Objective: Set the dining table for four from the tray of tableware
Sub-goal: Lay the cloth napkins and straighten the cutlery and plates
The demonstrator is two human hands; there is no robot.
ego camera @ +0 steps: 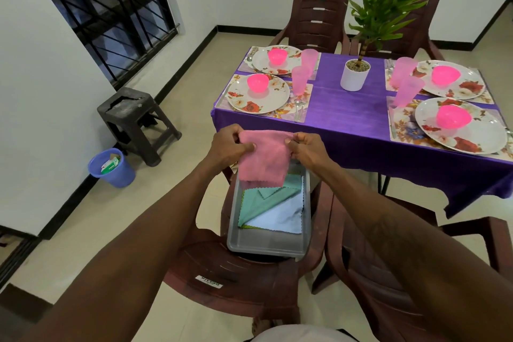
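I hold a pink cloth napkin [265,158] up by its top corners, my left hand [230,144] on the left corner and my right hand [308,147] on the right. It hangs over a grey tray [266,244] that rests on a brown chair seat. In the tray lie a teal napkin [258,203] and a white napkin [280,218]. The table with its purple cloth [347,119] carries several floral plates [258,93], each with a pink bowl [258,83], plus pink cups [299,80] and cutlery [297,108] on placemats.
A potted plant in a white pot [354,75] stands mid-table. Brown plastic chairs [319,16] surround the table, two of them close in front of me [388,272]. A dark stool [136,122] and a blue bin [112,168] stand by the left wall.
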